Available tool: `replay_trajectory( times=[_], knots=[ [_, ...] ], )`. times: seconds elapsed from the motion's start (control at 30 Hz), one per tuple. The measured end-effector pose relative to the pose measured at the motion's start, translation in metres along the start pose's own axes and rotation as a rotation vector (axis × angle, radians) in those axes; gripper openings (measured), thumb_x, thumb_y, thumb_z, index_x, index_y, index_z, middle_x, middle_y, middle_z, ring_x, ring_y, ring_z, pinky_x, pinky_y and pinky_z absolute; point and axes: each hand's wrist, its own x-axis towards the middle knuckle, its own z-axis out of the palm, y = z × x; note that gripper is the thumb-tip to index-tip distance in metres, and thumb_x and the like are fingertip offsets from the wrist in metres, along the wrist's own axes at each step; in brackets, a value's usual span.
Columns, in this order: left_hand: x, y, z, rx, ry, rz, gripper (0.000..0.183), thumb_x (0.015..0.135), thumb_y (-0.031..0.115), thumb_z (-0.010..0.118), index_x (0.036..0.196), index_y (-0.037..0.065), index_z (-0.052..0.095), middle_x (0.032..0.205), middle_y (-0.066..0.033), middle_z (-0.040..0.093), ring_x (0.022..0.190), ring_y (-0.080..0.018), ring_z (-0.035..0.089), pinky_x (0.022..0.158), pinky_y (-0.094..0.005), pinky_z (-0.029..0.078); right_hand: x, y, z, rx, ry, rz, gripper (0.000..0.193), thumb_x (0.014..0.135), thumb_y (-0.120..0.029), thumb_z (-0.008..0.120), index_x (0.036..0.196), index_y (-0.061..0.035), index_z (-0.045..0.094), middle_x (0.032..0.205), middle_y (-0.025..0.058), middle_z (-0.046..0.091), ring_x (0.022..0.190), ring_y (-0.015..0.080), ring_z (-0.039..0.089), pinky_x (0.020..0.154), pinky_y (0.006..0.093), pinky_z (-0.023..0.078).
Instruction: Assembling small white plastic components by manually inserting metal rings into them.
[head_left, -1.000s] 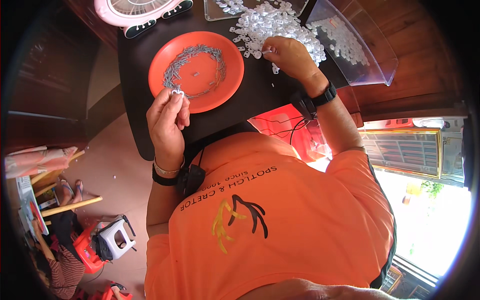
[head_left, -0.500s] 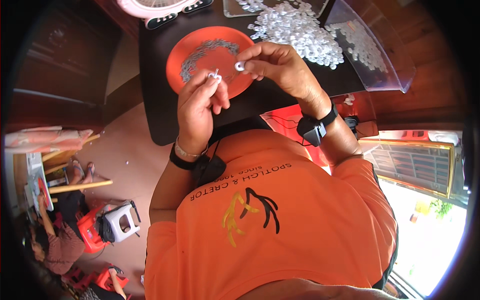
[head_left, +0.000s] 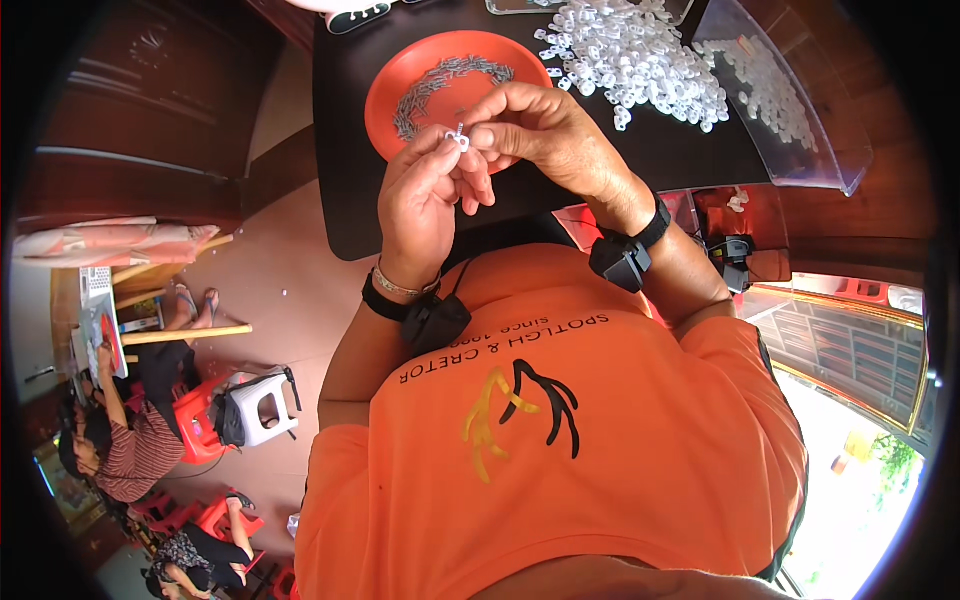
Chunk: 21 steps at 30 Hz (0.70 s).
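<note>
My left hand [head_left: 420, 205] pinches a small white plastic clip [head_left: 458, 142] between thumb and fingertips, with a thin grey pin standing up out of it. Against the clip's right side, the thumb and forefinger of my right hand [head_left: 560, 140] are closed together; whatever they grip is hidden behind the fingertips. Both hands meet over the near rim of a round orange plate [head_left: 383, 118]. Small grey pins [head_left: 425, 85] lie on that plate in a curved band.
On the black table [head_left: 350, 205], a heap of white plastic clips [head_left: 640, 70] lies to the right. Beyond it a clear plastic bin [head_left: 840, 165] holds more. A pink-and-white fan base [head_left: 355, 12] stands at the back left. Across the room, people sit near red stools [head_left: 200, 420].
My right hand has moved left, bringing its fingertips to the clip in my left hand. The white clip it held apart before is now out of sight. The whole view has shifted slightly.
</note>
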Motion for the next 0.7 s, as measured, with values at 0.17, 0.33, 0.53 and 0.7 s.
replay_trajectory(
  times=[0.17, 0.33, 0.53, 0.7],
  knots=[
    [-0.003, 0.002, -0.006, 0.042, 0.044, 0.01, 0.025, 0.092, 0.021, 0.043, 0.078, 0.003, 0.051, 0.069, -0.0082, 0.056, 0.058, -0.0161, 0.056, 0.052, -0.0237, 0.037, 0.008, -0.002, -0.006, -0.163, 0.14, -0.005, 0.02, 0.089, -0.015, 0.064, 0.106, -0.0045, 0.067, 0.083, 0.0017, 0.066, 0.072, 0.008, 0.061, 0.068, 0.0207, 0.05],
    [-0.003, 0.0, -0.005, 0.062, 0.063, 0.038, 0.024, 0.093, 0.02, 0.043, 0.08, 0.002, 0.052, 0.072, -0.0096, 0.059, 0.061, -0.0172, 0.058, 0.052, -0.0236, 0.038, 0.011, 0.001, 0.004, -0.077, 0.209, 0.049, 0.016, 0.09, -0.012, 0.061, 0.102, -0.0019, 0.066, 0.086, 0.0036, 0.068, 0.074, 0.0102, 0.063, 0.071, 0.0229, 0.05],
    [-0.005, 0.001, -0.011, 0.048, 0.092, 0.06, 0.025, 0.094, 0.02, 0.042, 0.082, 0.002, 0.053, 0.074, -0.01, 0.06, 0.062, -0.0174, 0.06, 0.053, -0.0231, 0.039, 0.005, 0.013, 0.011, -0.027, 0.103, 0.024, 0.012, 0.087, -0.005, 0.064, 0.097, 0.0007, 0.064, 0.087, 0.0044, 0.066, 0.081, 0.0101, 0.063, 0.073, 0.0242, 0.051],
    [-0.01, 0.008, -0.008, 0.161, 0.123, 0.05, 0.026, 0.094, 0.021, 0.044, 0.08, 0.002, 0.054, 0.072, -0.0075, 0.059, 0.057, -0.0133, 0.054, 0.051, -0.0222, 0.038, 0.007, 0.006, 0.007, -0.063, 0.116, 0.035, 0.013, 0.088, -0.008, 0.063, 0.1, -0.0021, 0.063, 0.085, 0.0018, 0.066, 0.073, 0.0062, 0.06, 0.068, 0.0202, 0.049]
  ],
)
